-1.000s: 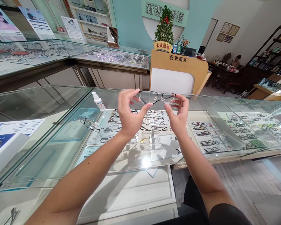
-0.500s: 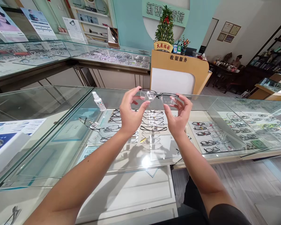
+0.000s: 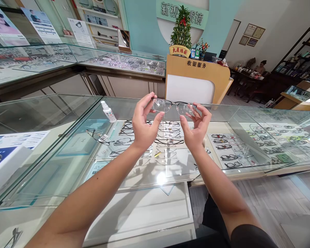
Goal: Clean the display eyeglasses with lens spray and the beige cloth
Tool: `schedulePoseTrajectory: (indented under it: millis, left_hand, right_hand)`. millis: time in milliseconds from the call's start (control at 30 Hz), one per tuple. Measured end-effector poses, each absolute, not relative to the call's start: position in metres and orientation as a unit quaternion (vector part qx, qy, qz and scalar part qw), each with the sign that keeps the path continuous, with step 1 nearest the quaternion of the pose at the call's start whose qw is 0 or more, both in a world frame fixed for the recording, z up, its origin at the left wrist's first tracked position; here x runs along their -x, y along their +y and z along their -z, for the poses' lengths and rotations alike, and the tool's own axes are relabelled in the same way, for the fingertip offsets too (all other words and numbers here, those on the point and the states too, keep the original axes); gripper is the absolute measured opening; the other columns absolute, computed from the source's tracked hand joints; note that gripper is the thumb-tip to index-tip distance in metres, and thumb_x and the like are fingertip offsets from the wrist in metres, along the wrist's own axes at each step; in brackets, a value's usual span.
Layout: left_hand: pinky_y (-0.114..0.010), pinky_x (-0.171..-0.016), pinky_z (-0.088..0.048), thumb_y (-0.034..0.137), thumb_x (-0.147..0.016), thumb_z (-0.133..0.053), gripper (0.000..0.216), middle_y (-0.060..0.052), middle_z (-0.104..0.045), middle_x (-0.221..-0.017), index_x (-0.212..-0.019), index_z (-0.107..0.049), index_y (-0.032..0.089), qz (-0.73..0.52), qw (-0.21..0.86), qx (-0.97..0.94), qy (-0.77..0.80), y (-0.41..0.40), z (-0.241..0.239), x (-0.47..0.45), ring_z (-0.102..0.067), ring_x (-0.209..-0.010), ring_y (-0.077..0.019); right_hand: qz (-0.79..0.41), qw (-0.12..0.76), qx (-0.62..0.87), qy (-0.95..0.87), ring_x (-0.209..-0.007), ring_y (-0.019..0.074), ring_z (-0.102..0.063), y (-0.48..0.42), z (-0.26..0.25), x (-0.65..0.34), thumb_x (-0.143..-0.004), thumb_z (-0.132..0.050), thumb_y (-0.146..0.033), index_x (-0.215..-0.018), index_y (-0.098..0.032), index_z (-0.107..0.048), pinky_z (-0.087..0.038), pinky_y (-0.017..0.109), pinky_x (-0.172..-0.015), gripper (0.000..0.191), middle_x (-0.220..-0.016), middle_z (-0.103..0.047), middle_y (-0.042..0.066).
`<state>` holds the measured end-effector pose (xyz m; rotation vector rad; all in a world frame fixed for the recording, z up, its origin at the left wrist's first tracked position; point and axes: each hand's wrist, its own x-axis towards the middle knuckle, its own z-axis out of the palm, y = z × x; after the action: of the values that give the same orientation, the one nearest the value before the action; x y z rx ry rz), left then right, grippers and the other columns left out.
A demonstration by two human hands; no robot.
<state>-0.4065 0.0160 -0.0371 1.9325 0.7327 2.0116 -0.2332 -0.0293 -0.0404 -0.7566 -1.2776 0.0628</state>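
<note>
A pair of eyeglasses (image 3: pixel 162 105) with a dark top rim and clear lenses is held up above the glass display counter (image 3: pixel 144 177). My left hand (image 3: pixel 146 120) grips its left end, thumb low and fingers near the hinge. At the other end, my right hand (image 3: pixel 195 128) pinches the frame by the right hinge. The temples are mostly hidden behind my fingers. Below the hands, several eyeglass frames (image 3: pixel 169 141) lie in rows inside the counter. A white spray bottle (image 3: pixel 108 112) stands on the glass to the left of my left hand.
Another pair of glasses (image 3: pixel 99 137) rests left of the rows. A blue and white box (image 3: pixel 7 168) sits at the far left. Beyond the counter stands a wooden cashier desk (image 3: pixel 198 70) with a plant (image 3: pixel 181 29). A person (image 3: pixel 261 67) sits at the back right.
The eyeglasses have tilted slightly in my hands, so the top rim and lenses show at a different angle. Both hands keep their hold and have shifted only a little.
</note>
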Motion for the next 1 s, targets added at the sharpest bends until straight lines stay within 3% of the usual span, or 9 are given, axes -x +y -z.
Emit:
schedulePoseTrajectory:
  millis: [233,700,1000]
  left_hand:
    - [-0.048,-0.107,-0.065,0.064,-0.102,-0.075,0.067,-0.017,-0.063,-0.159,-0.157,-0.056,0.031,-0.698,0.084,-0.669,0.241,0.0112,0.0341,0.4076,-0.068,-0.147,-0.0356]
    - [-0.044,-0.104,-0.064,0.059,-0.095,-0.085,0.066,-0.016,-0.067,-0.156,-0.148,-0.059,0.028,-0.677,0.183,-0.652,0.288,0.0176,0.0393,0.4037,-0.072,-0.141,-0.0344]
    - [-0.050,-0.100,-0.062,0.062,-0.089,-0.089,0.069,-0.013,-0.070,-0.143,-0.144,-0.064,0.028,-0.696,0.038,-0.637,0.329,0.0115,0.0372,0.4081,-0.072,-0.128,-0.0332]
  right_hand:
    - [0.004,0.724,0.364,-0.586,-0.143,0.0303,-0.068,-0.0296,0.0407,0.2322,-0.100,-0.075,-0.038,-0.145,-0.034,-0.044,-0.065,0.053,-0.110,0.055,-0.155,-0.054,0.016]
    - [0.080,0.703,0.399,-0.583,-0.129,0.0323,-0.068,-0.0321,0.0407,0.2303,-0.098,-0.078,-0.041,-0.144,-0.034,-0.053,-0.062,0.056,-0.101,0.053,-0.142,-0.061,0.013]
    - [-0.044,0.700,0.407,-0.585,-0.134,0.0274,-0.071,-0.0263,0.0442,0.2293,-0.099,-0.079,-0.042,-0.147,-0.030,-0.052,-0.061,0.050,-0.113,0.056,-0.152,-0.064,0.014]
